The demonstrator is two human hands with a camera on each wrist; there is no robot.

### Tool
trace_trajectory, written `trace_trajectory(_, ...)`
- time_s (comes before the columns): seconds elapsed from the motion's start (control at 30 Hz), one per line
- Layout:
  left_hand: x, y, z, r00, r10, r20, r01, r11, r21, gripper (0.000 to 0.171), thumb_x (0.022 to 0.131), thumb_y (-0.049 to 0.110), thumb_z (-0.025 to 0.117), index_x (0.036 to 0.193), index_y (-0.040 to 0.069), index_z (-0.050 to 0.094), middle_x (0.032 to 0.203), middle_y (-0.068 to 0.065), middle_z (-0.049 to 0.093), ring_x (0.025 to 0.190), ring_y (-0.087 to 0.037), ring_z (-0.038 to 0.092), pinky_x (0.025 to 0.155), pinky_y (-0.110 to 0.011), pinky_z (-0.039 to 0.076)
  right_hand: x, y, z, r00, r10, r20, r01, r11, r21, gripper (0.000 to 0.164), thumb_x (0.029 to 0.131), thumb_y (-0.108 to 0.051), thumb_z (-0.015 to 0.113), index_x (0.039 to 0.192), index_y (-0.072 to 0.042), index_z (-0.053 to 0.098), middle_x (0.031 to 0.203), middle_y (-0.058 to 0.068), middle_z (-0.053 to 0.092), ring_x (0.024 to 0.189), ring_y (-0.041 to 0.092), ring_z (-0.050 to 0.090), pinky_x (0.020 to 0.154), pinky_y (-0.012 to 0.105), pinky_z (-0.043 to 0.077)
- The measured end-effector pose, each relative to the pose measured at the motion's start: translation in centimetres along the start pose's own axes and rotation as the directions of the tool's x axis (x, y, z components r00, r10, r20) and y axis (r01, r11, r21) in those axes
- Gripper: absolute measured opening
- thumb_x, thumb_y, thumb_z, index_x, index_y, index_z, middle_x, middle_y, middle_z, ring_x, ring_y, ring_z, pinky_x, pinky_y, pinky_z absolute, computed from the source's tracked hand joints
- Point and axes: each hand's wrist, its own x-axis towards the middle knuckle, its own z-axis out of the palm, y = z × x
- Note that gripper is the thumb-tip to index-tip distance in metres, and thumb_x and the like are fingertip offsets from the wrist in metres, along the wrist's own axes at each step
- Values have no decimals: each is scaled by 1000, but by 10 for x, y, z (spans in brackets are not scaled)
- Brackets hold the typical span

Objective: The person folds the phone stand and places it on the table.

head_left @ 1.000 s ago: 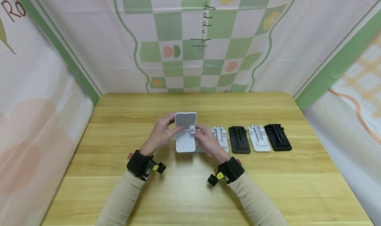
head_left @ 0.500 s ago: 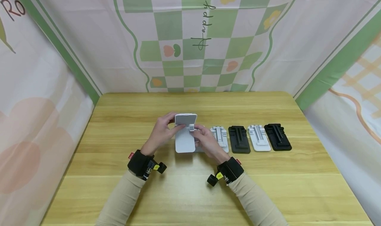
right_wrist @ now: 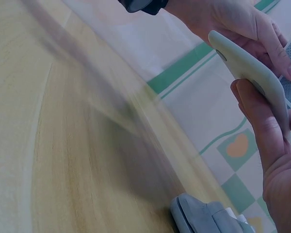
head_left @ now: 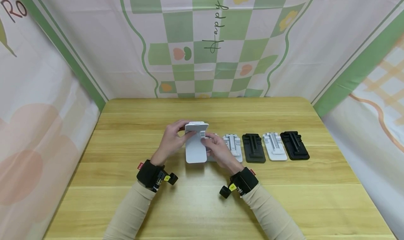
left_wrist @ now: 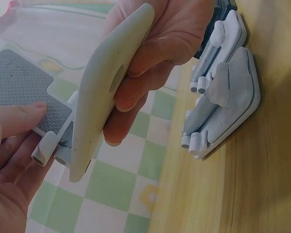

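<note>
A white folding phone stand [head_left: 196, 150] is held up over the table between both hands. My left hand [head_left: 170, 138] pinches its grey-padded plate [left_wrist: 26, 80], thumb on the textured pad and fingers behind. The right hand [head_left: 219, 150] grips the white base [left_wrist: 104, 92] by its right edge, fingers on the underside. A hinge [left_wrist: 53, 148] joins plate and base, which stand at an angle to each other. Just right of the held stand, another folded light stand [head_left: 212, 159] is mostly hidden by the right hand.
On the wooden table [head_left: 202, 205], folded phone stands lie in a row to the right: a white one [head_left: 233, 147], a dark one [head_left: 254, 148], another white one [head_left: 274, 147] and a black one [head_left: 295, 146]. Patterned cloth [head_left: 176, 71] hangs behind the table.
The grey-padded plate has tilted further over, so it looks shorter in the head view. My left hand moves slightly with it; the right hand stays nearly still on the base.
</note>
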Motion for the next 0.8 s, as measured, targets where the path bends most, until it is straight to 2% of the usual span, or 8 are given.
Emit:
trace_trajectory(0.5,-2,-1,1,1000,-5,-16,5,1000,9,31,86,-5,80,115,-5,71,110,-20,74,99,-32,72,89,-46,61,1,1,2,1000,24,-15,-24,1000,-2,50,108,-11,48,151,11,36,136,34,59,95,14,75,81,35,63)
trace_trajectory(0.8,-2,-2,1,1000,-7,1,7,1000,-6,34,86,-5,79,118,-5,69,114,-20,73,101,-33,72,90,-45,61,1,2,2,1000,22,-8,-22,1000,-9,51,108,-13,48,151,10,35,139,35,56,97,14,74,83,36,63)
